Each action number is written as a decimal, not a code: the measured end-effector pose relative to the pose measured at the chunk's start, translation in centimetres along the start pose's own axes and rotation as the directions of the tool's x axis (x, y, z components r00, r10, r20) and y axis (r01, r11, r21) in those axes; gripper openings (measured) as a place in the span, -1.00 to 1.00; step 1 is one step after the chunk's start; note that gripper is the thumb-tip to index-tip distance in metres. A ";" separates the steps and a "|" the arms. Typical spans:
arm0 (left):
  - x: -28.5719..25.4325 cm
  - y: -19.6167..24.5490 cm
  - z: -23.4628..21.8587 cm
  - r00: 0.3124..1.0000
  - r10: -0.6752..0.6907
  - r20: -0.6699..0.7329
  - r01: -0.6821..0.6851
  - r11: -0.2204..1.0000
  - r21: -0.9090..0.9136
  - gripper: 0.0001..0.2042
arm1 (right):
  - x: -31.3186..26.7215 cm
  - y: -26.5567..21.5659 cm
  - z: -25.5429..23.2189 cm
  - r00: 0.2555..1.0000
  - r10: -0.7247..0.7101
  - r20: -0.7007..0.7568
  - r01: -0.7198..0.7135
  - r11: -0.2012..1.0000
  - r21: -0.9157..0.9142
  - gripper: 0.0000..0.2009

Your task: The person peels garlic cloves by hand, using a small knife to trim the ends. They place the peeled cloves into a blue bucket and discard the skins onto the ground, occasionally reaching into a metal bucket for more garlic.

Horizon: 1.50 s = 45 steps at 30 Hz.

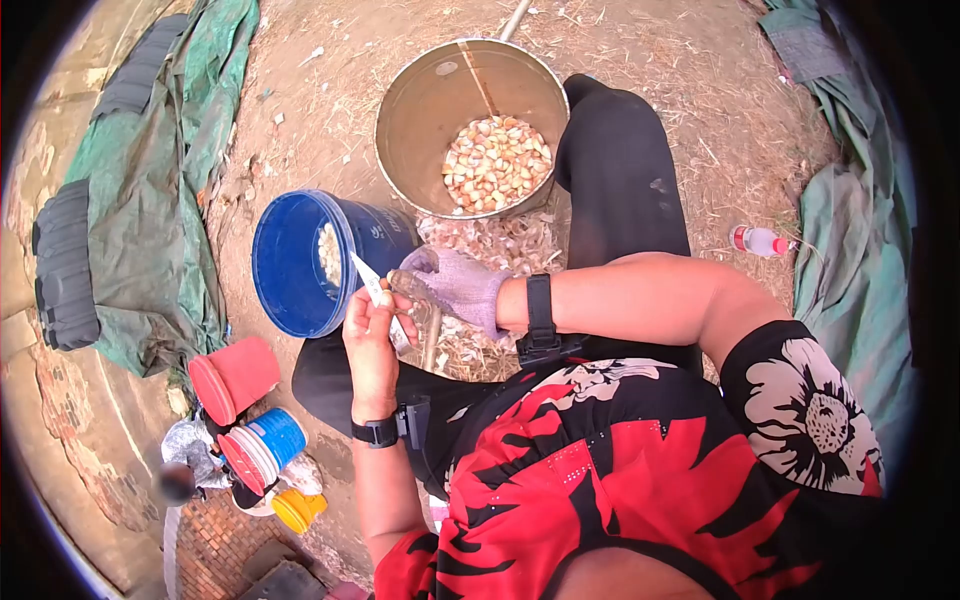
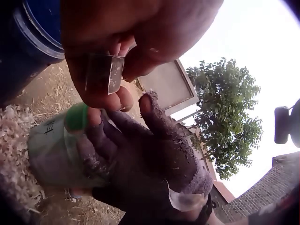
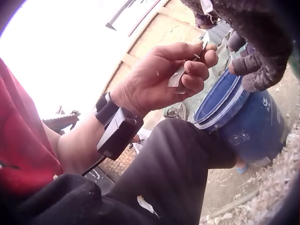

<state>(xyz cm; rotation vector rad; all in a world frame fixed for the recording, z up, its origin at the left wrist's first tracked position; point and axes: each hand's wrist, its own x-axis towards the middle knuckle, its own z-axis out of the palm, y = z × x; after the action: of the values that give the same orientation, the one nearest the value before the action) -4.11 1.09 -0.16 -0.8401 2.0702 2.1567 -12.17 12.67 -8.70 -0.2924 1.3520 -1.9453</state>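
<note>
My bare left hand (image 1: 372,345) (image 3: 161,77) pinches a thin, pale blade (image 1: 367,278) (image 3: 176,78) between thumb and fingers, beside the blue bucket's rim. Close up in the left wrist view, the blade (image 2: 116,75) juts below the fingers. Facing it is my right hand (image 1: 462,286) (image 2: 147,154) in a dirty purple glove, fingers loosely bent and thumb raised, with no object visible in its grasp. A whitish scrap (image 2: 185,199) clings near the glove's wrist. Pale pieces (image 1: 329,255) lie inside the blue bucket (image 1: 298,268). The large pot (image 1: 420,120) holds many cream and orange-brown pieces (image 1: 497,165).
Papery peelings (image 1: 500,238) cover the ground between my legs. Red (image 1: 235,380), blue (image 1: 275,435) and yellow (image 1: 298,510) buckets stand at the lower left. Green tarps (image 1: 150,240) flank the area. A pink-capped bottle (image 1: 758,241) lies to the right.
</note>
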 end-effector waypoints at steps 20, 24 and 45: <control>16.0 0.5 12.4 0.886 0.123 0.446 -0.426 0.595 0.682 -0.56 | -1.8 -0.8 -4.3 0.935 0.352 -0.038 -0.308 0.862 0.403 -0.67; 14.2 0.1 11.2 0.870 0.281 0.405 -0.486 0.625 0.611 -0.70 | -2.2 -1.2 -4.5 0.919 0.392 0.050 -0.385 0.860 0.336 -0.74; 6.3 -5.3 -1.7 0.972 0.073 0.222 -0.176 0.853 0.491 -0.80 | 3.4 -9.3 -8.5 0.683 0.644 0.344 -0.253 0.650 -0.716 -0.67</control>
<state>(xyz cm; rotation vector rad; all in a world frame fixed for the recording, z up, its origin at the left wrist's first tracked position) -6.84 -1.98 -7.45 -0.4202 2.4611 1.5218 -23.36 18.03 -4.80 -0.7027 1.4118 -0.7936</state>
